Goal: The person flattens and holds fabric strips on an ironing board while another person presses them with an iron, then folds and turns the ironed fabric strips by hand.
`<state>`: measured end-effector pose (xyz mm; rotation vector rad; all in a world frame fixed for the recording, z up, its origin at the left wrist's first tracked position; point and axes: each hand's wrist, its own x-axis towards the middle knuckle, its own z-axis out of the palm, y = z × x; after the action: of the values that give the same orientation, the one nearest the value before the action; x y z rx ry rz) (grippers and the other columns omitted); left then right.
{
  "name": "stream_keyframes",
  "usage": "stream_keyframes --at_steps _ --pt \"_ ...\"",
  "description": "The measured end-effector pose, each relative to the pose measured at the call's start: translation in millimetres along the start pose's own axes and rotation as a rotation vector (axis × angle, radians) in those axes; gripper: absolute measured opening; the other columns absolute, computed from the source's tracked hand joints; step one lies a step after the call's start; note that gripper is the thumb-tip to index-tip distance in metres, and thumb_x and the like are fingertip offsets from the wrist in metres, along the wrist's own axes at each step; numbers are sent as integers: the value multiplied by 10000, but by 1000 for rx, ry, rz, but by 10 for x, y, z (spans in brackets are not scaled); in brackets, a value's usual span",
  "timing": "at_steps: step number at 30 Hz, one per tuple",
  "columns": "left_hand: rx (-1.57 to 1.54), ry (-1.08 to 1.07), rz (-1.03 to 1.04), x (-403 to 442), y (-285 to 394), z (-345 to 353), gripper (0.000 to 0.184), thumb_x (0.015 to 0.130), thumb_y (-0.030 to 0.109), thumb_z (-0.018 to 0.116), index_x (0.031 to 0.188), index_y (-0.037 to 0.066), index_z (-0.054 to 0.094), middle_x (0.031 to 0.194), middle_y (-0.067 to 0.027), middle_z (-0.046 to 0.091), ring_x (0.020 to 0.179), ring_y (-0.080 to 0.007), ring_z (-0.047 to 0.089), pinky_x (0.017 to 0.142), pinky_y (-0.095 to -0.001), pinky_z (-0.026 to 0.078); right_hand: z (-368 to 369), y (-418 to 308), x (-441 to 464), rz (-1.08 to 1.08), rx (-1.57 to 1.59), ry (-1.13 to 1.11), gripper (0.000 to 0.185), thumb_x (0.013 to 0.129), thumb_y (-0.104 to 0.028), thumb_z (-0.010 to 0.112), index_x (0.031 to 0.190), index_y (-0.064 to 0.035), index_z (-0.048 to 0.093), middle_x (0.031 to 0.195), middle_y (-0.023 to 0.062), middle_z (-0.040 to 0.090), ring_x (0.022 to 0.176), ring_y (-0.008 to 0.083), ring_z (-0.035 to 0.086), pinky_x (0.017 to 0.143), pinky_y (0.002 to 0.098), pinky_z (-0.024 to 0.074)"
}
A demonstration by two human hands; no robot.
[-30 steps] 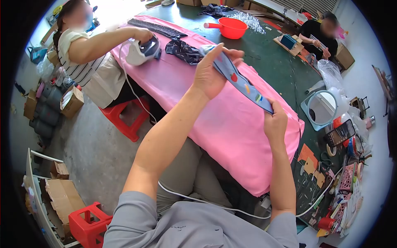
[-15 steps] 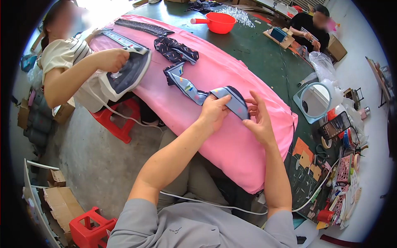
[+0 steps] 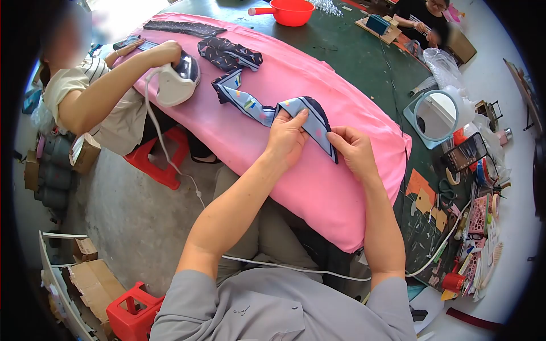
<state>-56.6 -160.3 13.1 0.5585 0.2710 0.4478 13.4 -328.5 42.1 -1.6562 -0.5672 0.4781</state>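
Observation:
A blue patterned fabric strip (image 3: 250, 104) with dark edges lies folded across the pink cloth (image 3: 324, 199). My left hand (image 3: 289, 136) pinches it near its right part, thumb on top. The thumb and fingers of my right hand (image 3: 351, 149) are closed on its edge close to the pointed end. Beyond the strip lies a crumpled dark patterned fabric (image 3: 227, 54), and farther back a flat dark strip (image 3: 185, 27). At the left, a co-worker's hand (image 3: 168, 52) holds a white and dark iron (image 3: 177, 85) over the pink cloth.
A red dipper (image 3: 292, 12) stands on the green table (image 3: 358, 74). To the right are a round mirror (image 3: 437, 116), a phone (image 3: 463, 152), scissors (image 3: 446, 190) and tools. Another person sits at the far right. Red stools (image 3: 136, 312) and a white cord are lower down.
My right hand, open half a second ago, has closed on the strip's edge. The strip's far part was lowered onto the pink cloth earlier. The co-worker's iron has turned and shifted.

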Motion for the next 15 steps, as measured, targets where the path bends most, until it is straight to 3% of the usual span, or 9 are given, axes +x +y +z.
stream_keyframes --at_steps 3,5,6,8,13,15 --pt "77 -15 18 -21 -30 0 229 1011 76 607 1230 41 552 1087 -96 677 953 -170 689 878 -311 574 10 -71 -36 31 -79 -1 161 959 -116 684 1062 1 725 869 25 694 742 70 578 672 176 465" --pt "232 216 95 -257 -48 107 272 1004 120 635 1234 13 539 1058 -93 663 879 -136 666 836 -270 562 72 -32 -70 0 -95 56 153 960 -115 682 1051 0 725 865 20 689 736 68 569 667 177 459" --pt "227 195 107 -315 1 199 272 1004 120 635 1234 13 539 1058 -93 663 879 -136 666 836 -270 562 85 -35 -28 -49 -113 122 145 962 -115 681 1041 0 725 861 15 685 731 66 560 662 178 453" --pt "508 322 155 -446 55 283 307 987 167 676 1206 -14 562 1013 -91 657 807 -113 639 774 -230 545 96 6 -30 -115 -146 255 132 966 -114 677 1020 -2 725 853 5 675 719 62 543 651 180 441" --pt "411 9 -108 -407 -89 288 247 991 175 678 1132 -16 611 942 -76 657 765 -97 623 721 -208 532 184 101 -51 -224 -53 135 123 981 -113 659 992 -6 720 824 -15 650 707 53 517 647 175 423" --pt "408 12 -84 -383 -83 217 229 992 175 677 1112 -13 621 928 -73 658 763 -97 624 719 -207 532 194 113 -19 -204 -35 102 126 982 -115 655 987 -6 718 821 -10 651 702 57 519 642 183 427"
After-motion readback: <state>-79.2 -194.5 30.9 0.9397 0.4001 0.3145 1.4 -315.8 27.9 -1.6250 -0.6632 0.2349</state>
